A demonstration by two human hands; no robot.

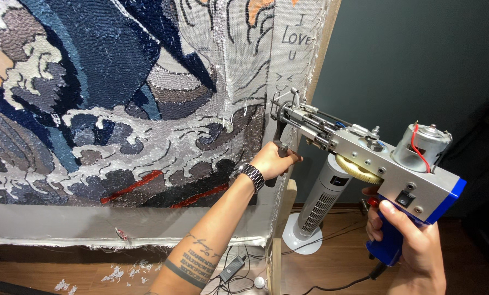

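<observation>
We held the tufting gun two-handed, right hand clamped round its blue grip, left hand closed on the black front handle, needle tip apparently at the backing cloth by the tufted wave design.

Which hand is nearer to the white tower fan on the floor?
Right. The right hand grips the tufting gun's blue handle just right of the tower fan; the left hand holds the front grip, up-left of it.
</observation>
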